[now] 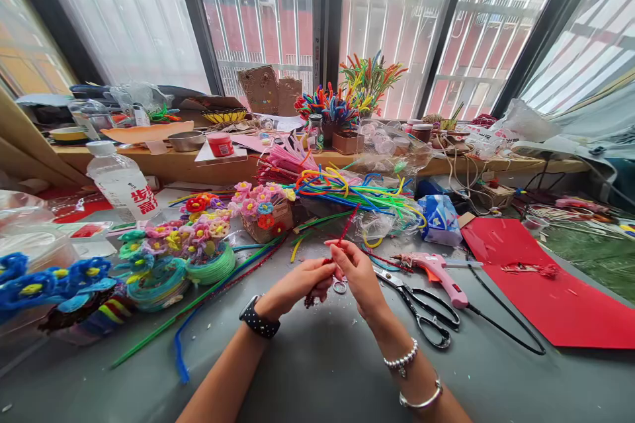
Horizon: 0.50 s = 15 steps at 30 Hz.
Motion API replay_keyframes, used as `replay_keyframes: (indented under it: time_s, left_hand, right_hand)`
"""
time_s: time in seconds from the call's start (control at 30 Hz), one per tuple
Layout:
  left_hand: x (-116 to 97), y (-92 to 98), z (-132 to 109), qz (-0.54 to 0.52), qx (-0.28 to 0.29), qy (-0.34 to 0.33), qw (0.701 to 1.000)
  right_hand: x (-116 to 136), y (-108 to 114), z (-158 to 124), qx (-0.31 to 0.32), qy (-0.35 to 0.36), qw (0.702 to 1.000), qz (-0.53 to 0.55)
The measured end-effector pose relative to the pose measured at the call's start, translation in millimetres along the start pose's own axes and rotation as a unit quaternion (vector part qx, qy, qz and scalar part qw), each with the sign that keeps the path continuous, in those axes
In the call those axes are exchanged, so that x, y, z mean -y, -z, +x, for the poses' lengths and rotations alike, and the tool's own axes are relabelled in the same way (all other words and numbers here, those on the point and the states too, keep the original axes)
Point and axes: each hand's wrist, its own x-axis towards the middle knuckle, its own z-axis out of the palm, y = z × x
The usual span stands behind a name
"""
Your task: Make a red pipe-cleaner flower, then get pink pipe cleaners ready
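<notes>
My left hand (pixel 305 281), with a dark watch on its wrist, is closed around a dark red pipe cleaner, part of which hangs below the fingers. Close beside it, my right hand (pixel 358 274) pinches the same dark red pipe cleaner (pixel 349 224), whose free end points up and away from me. A small pale ring-shaped thing (pixel 339 286) shows just below the fingertips; I cannot tell what it belongs to. Black-handled scissors (pixel 419 307) lie to the right of my hands, beside a pink glue gun (pixel 439 272).
Pipe-cleaner flowers in small baskets (pixel 211 265) fill the left, near a plastic bottle (pixel 122 181). A pile of coloured pipe cleaners (pixel 342 188) lies ahead. On the right are a red sheet (pixel 540 284), a blue tissue pack (pixel 439 219) and the glue gun's black cord (pixel 510 330).
</notes>
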Motion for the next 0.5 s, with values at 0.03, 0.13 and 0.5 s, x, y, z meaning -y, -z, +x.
replay_keyframes:
  time_s: [0.03,0.13,0.5]
  left_hand:
    - [1.9,-0.8,0.1,0.019,0.028,0.014,0.999]
    - [5.6,-0.5,1.0,0.045,0.062,0.024,0.997]
    - [-0.9,5.0,0.8,-0.004,0.048,0.045,0.998]
  right_hand:
    - [-0.5,-0.3,-0.9,0.012,0.002,1.0,-0.008]
    - [-2.7,0.8,-1.1,0.016,-0.003,1.0,-0.013]
    - [-1.6,11.6,5.8,-0.087,0.05,0.994,-0.044]
